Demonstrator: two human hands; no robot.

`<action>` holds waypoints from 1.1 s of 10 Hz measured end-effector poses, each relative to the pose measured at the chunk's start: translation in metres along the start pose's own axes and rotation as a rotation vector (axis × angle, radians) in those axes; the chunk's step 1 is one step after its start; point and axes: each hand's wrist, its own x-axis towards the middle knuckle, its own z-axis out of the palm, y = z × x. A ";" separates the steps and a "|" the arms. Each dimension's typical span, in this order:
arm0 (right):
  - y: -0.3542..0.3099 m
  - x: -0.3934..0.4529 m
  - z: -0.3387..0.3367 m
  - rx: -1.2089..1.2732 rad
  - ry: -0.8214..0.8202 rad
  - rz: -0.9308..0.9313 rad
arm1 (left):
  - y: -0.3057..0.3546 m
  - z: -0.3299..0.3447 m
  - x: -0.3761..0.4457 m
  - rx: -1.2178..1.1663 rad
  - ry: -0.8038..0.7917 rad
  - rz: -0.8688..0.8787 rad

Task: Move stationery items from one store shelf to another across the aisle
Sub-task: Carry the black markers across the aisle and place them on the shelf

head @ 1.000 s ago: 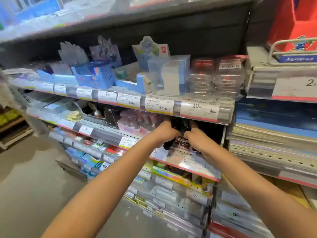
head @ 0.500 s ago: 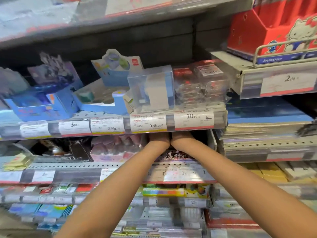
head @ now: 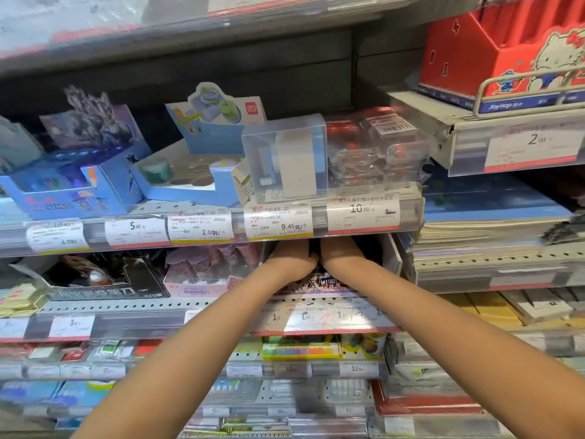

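Both my arms reach into the second shelf, side by side. My left hand [head: 292, 258] and my right hand [head: 340, 255] sit over a dark display box with a black-and-white print [head: 319, 282]. Knuckles and wrists show, but the fingers are hidden behind the price-tag rail [head: 361, 213] of the shelf above. Something dark lies between the two hands; what it is and whether they hold it cannot be made out.
Left of the hands stand a pink box of small items [head: 205, 274] and a black box [head: 104, 280]. Above are a clear plastic case [head: 285, 160] and blue display boxes [head: 76, 182]. Stacked notebooks [head: 493, 223] fill the right bay, with a red cartoon box [head: 506, 52] above.
My hands have pushed deeper into the shelf, so the rail now hides the fingers and the dark items they gripped earlier. The view has swung to face the shelf and moved closer.
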 end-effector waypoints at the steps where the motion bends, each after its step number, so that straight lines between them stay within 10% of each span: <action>1: -0.001 -0.003 -0.004 -0.007 0.103 -0.013 | 0.002 -0.015 -0.021 0.002 -0.121 0.091; 5: 0.005 -0.006 -0.007 -0.162 0.066 -0.084 | -0.020 0.007 -0.002 0.135 -0.080 0.125; 11: -0.023 -0.078 -0.004 0.426 0.318 -0.354 | -0.052 -0.045 -0.129 -0.230 0.239 0.150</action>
